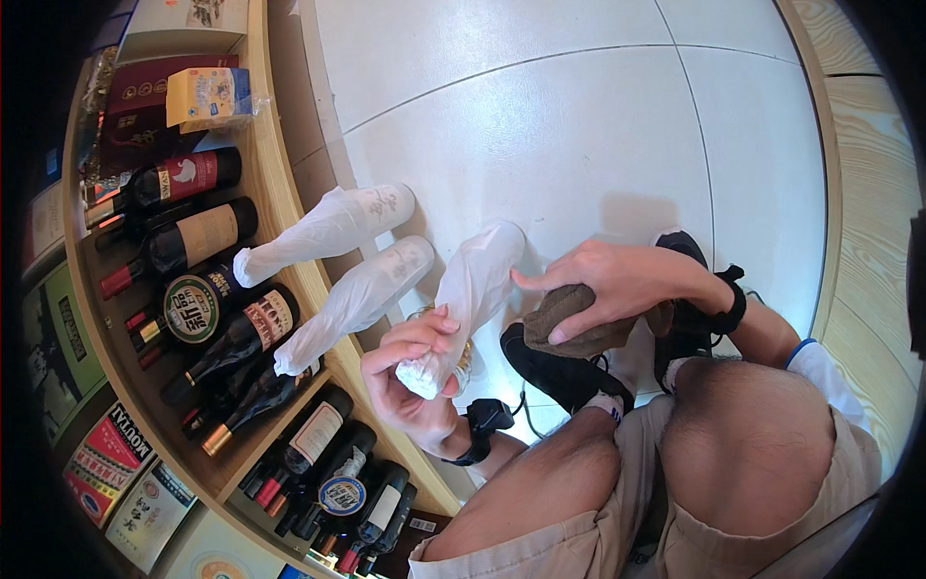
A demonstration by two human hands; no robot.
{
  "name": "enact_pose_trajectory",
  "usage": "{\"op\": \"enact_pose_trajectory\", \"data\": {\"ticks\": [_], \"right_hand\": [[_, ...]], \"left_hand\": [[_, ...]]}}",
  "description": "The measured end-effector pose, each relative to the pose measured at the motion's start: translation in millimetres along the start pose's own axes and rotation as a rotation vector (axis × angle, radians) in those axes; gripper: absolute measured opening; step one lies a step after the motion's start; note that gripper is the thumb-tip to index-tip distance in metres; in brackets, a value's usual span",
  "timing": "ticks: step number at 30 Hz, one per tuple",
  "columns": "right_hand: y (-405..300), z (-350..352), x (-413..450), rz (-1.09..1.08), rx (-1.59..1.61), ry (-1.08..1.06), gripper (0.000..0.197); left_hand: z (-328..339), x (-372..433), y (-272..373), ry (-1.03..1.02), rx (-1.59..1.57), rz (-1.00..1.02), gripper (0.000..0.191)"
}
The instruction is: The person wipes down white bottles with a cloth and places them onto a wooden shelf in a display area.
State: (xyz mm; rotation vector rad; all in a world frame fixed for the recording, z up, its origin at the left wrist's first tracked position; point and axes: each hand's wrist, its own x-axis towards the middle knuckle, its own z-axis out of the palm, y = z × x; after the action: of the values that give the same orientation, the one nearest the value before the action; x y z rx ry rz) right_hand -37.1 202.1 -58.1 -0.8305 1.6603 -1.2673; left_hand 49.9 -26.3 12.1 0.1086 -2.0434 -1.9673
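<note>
My left hand grips the twisted neck of a bottle wrapped in white paper, which stands tilted in view on the tiled floor. A bunched brown cloth is in my right hand, its index finger reaching to the lower side of that bottle. Two more paper-wrapped bottles, an upper one and a lower one, stand to the left, beside the wooden shelf; faint markings show on their wrapping. Something gold-coloured and shiny lies partly hidden behind my left hand.
A wooden shelf along the left holds several wine bottles, round labelled tins and a yellow and blue box. My black shoes are near the brown cloth. Pale wooden panelling borders the tiled floor at right.
</note>
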Motion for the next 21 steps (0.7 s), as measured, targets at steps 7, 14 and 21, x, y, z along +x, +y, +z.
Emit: {"op": "enact_pose_trajectory", "data": {"ticks": [7,14,21], "right_hand": [[-3.6,-18.8,-8.4,-0.102,0.083,0.079,0.064],[-31.5,-45.7,3.3,-0.191,0.190,0.393,0.039],[-63.2,-40.8,47.6,-0.325,0.188,0.379,0.035]], "left_hand": [[6.3,2.6,-4.1,0.032,0.032,0.014,0.059],[-4.9,2.1,-13.1,-0.095,0.080,0.157,0.060],[3.9,3.6,-5.4,-0.026,0.212,0.170,0.052]]}}
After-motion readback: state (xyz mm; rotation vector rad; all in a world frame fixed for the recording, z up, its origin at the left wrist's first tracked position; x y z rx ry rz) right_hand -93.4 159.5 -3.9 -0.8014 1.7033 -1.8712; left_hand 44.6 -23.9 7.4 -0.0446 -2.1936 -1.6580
